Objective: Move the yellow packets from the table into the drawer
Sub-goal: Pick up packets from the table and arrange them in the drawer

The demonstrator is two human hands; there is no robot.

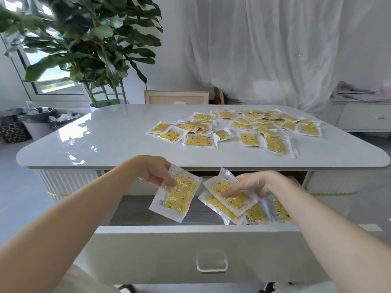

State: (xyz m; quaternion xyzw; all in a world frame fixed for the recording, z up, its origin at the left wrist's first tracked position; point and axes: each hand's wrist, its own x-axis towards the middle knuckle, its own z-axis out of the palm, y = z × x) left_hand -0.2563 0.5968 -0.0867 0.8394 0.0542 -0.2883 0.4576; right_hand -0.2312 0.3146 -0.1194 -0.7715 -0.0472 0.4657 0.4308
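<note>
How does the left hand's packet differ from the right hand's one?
Left packet: pinched by the left hand at its upper edge, alone over the bare drawer floor. Right packet: held by the right hand, lying atop other packets. Both yellow in clear wrap.

A spread of packets (200,140) lies far right on the table (116,134); the drawer (160,248) under its near edge holds more.
</note>
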